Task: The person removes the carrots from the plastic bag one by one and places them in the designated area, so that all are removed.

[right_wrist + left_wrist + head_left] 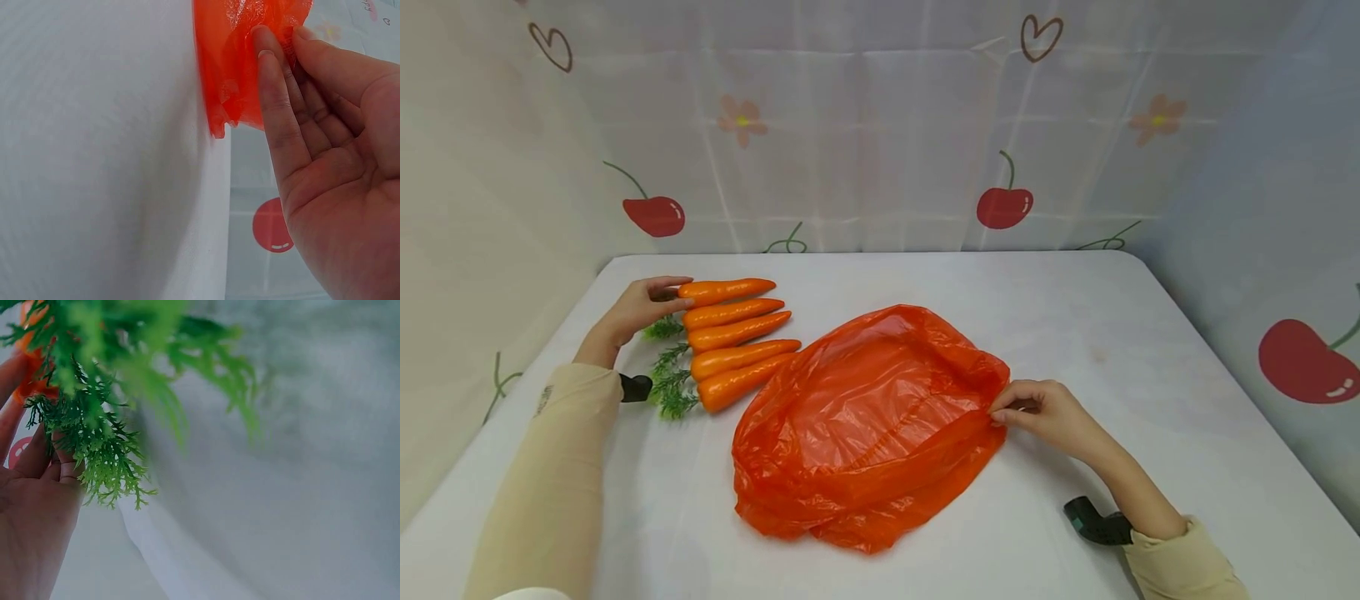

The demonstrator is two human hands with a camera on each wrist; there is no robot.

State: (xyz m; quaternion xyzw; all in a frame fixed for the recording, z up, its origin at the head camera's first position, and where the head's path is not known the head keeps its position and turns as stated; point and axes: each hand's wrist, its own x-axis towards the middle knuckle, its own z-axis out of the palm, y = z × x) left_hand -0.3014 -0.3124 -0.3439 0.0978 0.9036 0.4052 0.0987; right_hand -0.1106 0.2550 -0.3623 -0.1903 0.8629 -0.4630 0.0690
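Note:
Several orange carrots [733, 333] with green leafy tops lie side by side at the left of the table. At the farthest carrot [726, 290], my left hand [632, 312] grips the thick end between thumb and fingers. Green fronds [119, 444] hang beside that hand in the left wrist view and hide part of the grip. A thin red plastic bag [872, 417] lies spread and crumpled in the middle. My right hand [1056, 417] pinches its right edge between thumb and fingertips; the right wrist view shows the bag's film [231, 69] at the fingertips.
The white table [1150, 358] meets a curtain [865, 150] printed with cherries and flowers at its back, with similar cloth on both sides. The bag's left edge overlaps the tip of the nearest carrot. Black wrist devices [1097, 523] sit at both sleeves.

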